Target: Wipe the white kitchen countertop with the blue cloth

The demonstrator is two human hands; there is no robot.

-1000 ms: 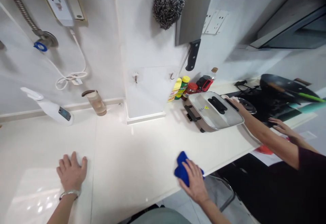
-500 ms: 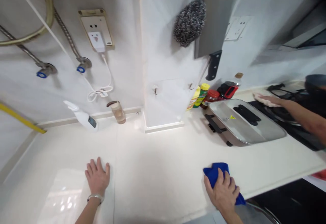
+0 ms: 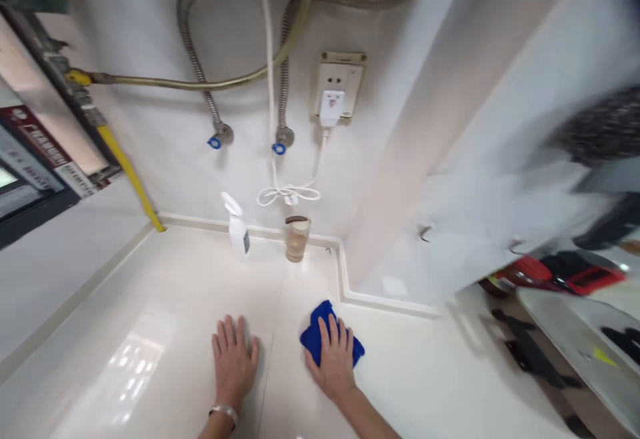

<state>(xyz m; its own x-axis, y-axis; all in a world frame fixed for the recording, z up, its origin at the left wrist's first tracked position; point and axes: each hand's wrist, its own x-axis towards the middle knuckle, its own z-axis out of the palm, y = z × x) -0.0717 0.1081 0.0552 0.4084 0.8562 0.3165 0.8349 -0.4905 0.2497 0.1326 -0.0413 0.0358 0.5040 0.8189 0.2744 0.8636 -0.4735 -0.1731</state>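
Observation:
My left hand (image 3: 234, 362), with a silver bracelet at its wrist, rests flat on the white countertop (image 3: 180, 292), fingers spread and holding nothing. To its right, my right hand (image 3: 336, 362) presses a folded blue cloth (image 3: 313, 340) onto the same surface, the thumb at its left edge and the fingers over its top. Part of the cloth is hidden beneath the palm. Beyond the hands, close to the back wall, stand a white spray bottle (image 3: 238, 231) and a brownish see-through cup (image 3: 297, 242).
A wall socket with a white plug (image 3: 331, 107) and its looped cord (image 3: 287, 194) sits above the cup. Water valves (image 3: 283, 140) and a yellow pipe (image 3: 131, 176) line the wall. The wall column (image 3: 395, 252) juts out at right, with an electric pan (image 3: 575, 339) beyond it.
The view has turned left. My right hand has slid the blue cloth leftward, away from the counter's front edge and nearer my left hand. The co-worker's arm is out of view.

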